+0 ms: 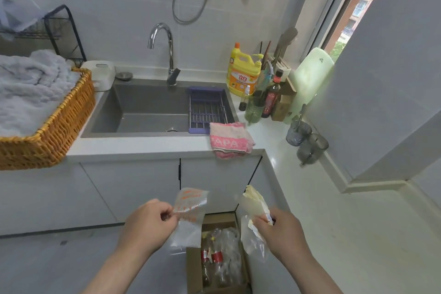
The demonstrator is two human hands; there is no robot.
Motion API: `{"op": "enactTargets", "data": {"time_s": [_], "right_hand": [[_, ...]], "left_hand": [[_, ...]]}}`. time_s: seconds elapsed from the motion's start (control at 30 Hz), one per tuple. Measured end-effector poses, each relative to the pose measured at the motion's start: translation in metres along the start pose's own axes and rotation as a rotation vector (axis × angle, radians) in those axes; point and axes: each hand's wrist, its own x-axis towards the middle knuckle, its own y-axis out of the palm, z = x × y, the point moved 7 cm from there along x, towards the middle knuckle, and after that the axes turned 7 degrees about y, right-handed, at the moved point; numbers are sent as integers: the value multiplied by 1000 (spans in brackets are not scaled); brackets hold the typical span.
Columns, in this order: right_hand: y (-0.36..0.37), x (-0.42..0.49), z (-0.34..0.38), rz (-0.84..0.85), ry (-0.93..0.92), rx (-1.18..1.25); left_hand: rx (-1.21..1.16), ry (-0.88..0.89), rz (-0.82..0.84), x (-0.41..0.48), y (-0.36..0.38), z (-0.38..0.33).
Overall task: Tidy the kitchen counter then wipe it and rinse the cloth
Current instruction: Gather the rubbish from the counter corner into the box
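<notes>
My left hand [149, 222] pinches a clear plastic wrapper with orange print [189, 205]. My right hand [278, 231] grips crumpled pale yellow and clear wrappers [253, 205]. Both hands hover above an open cardboard box [194, 262] on the floor, which holds empty plastic bottles [219, 255]. A pink and white cloth [230, 139] lies on the white counter [143, 147], draped over its front edge at the corner. The steel sink [148, 112] with its chrome tap [164, 50] sits behind the cloth.
A wicker basket [59, 131] with a grey towel stands at the left. A purple rack [206, 108] sits in the sink. Yellow detergent [243, 71], a dark sauce bottle [272, 98], a green cutting board [310, 81] and two grey glasses [305, 141] crowd the right counter.
</notes>
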Motion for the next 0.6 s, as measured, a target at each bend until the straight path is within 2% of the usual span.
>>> {"op": "enactTargets", "data": {"time_s": [0.3,0.6], "right_hand": [[1,60,-14,26,83,58],[19,126,-33,73,52,34]], "left_hand": [[64,28,89,52,29,-16],[136,-10,146,104,76,-27]]}}
